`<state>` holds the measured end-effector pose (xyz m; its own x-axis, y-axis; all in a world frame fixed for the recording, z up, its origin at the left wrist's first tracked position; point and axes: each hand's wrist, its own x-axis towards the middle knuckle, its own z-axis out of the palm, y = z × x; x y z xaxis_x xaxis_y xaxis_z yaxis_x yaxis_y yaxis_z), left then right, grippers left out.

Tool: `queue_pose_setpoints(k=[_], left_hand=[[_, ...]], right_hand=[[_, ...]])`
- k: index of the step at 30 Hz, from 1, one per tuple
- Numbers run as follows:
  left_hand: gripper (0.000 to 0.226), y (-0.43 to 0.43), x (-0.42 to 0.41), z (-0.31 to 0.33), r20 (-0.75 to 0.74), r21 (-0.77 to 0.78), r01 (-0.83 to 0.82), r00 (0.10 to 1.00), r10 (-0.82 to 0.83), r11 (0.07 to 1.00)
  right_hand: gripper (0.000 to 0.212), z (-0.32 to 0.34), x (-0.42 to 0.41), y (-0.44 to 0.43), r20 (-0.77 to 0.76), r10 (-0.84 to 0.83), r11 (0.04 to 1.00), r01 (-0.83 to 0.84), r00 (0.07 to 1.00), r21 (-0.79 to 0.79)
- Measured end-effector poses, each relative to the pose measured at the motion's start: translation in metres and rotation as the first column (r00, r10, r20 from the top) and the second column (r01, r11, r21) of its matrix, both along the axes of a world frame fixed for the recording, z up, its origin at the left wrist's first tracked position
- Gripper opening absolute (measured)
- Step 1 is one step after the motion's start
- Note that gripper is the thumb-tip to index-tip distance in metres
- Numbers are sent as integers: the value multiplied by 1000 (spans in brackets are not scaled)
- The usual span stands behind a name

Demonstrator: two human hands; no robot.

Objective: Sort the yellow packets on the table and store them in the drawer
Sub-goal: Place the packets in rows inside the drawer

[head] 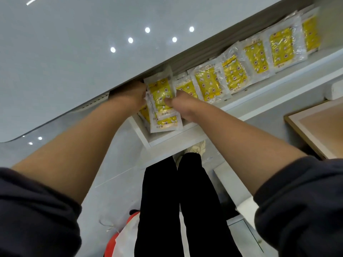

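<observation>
A white drawer (185, 135) stands pulled out under the glossy grey table (74, 52). Inside it a row of yellow packets (256, 56) in clear wrappers stands on edge, running to the far right. At the drawer's left end my left hand (136, 94) and my right hand (179, 101) both grip a bunch of yellow packets (160, 93) from either side, holding it upright inside the drawer. My left fingers are hidden behind the bunch. One more packet (166, 123) lies low against the drawer's front wall.
The tabletop overhangs the drawer's back half. A wooden panel (319, 125) sits at the right, with a white object (334, 90) above it. My black trousers (178, 201) and a light shoe are below the drawer; an orange and white bag (124, 236) lies on the floor.
</observation>
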<state>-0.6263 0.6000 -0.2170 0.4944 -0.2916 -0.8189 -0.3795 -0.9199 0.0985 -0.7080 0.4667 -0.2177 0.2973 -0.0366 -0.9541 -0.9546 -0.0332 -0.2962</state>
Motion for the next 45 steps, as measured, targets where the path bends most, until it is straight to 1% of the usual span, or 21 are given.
queue_pose_setpoints(k=[3,7,9,10,11,13,14,16,17,18,21,24,25,27,29,31,35,37,39,42,45], left_hand=[[6,6,-2,-8,22,-31,58,998,-58,998],[11,6,-7,-5,107,-56,47,993,-41,997],[21,3,-10,-2,161,-75,-3,987,15,997],[25,1,-11,-2,144,-121,-82,984,100,989],[28,-1,-13,-2,60,-199,-211,972,227,957],[35,-9,-15,0,-211,-304,-501,865,456,810],[44,-12,-16,2,-312,-301,-597,799,515,744],[66,-16,-18,6,-376,-273,-666,738,560,694],[68,-17,-18,8,-376,-271,-664,740,559,697],[63,-17,-18,7,-371,-273,-649,752,544,710],[32,-17,-19,5,-321,-276,-605,790,522,747],[20,-18,-20,0,-292,-259,-636,769,569,726],[19,-19,-21,-2,-263,-231,-622,780,568,748],[18,-19,-23,-7,-138,-156,-489,871,472,858],[16,-18,-28,-10,-48,-114,-359,933,356,926],[14,-19,-31,-11,-3,-105,-291,956,292,951],[15,-26,-34,-7,116,-71,-126,984,134,989],[15,-30,-35,-7,113,-70,-137,983,144,988],[13,-32,-36,-10,85,-79,-201,975,207,976],[7,-30,-36,-11,61,-119,-247,965,255,962],[10,-28,-37,-10,8,-158,-299,953,304,941]], right_hand=[[64,3,-1,-7,41,108,991,-105,993,-81],[49,11,2,-31,101,188,968,-166,977,-189],[41,11,0,-41,118,172,969,-146,978,-201],[38,10,-1,-44,128,165,970,-137,978,-200],[34,10,-3,-46,146,160,972,-130,976,-194],[27,9,-7,-48,195,147,978,-112,970,-178],[27,10,-9,-49,218,132,982,-98,967,-163],[30,12,-12,-52,249,107,991,-83,962,-108],[33,14,-12,-54,257,107,993,-89,961,-79],[35,15,-13,-56,257,116,993,-104,959,-60],[31,18,-13,-61,246,131,991,-117,960,-71],[22,19,-12,-72,247,107,979,-59,963,-194],[21,18,-13,-77,261,101,968,-34,960,-251],[21,15,-14,-89,271,121,928,-12,955,-373],[21,11,-16,-99,193,267,861,-144,944,-488],[21,6,-20,-104,70,430,769,-324,900,-550],[16,0,-20,-98,-112,574,624,-522,811,-582],[18,-1,-17,-95,-150,594,618,-567,791,-545],[30,-3,-14,-95,-165,591,628,-579,790,-520],[46,-5,-14,-92,-210,630,583,-634,748,-509],[43,-6,-13,-91,-210,696,507,-677,687,-534]])
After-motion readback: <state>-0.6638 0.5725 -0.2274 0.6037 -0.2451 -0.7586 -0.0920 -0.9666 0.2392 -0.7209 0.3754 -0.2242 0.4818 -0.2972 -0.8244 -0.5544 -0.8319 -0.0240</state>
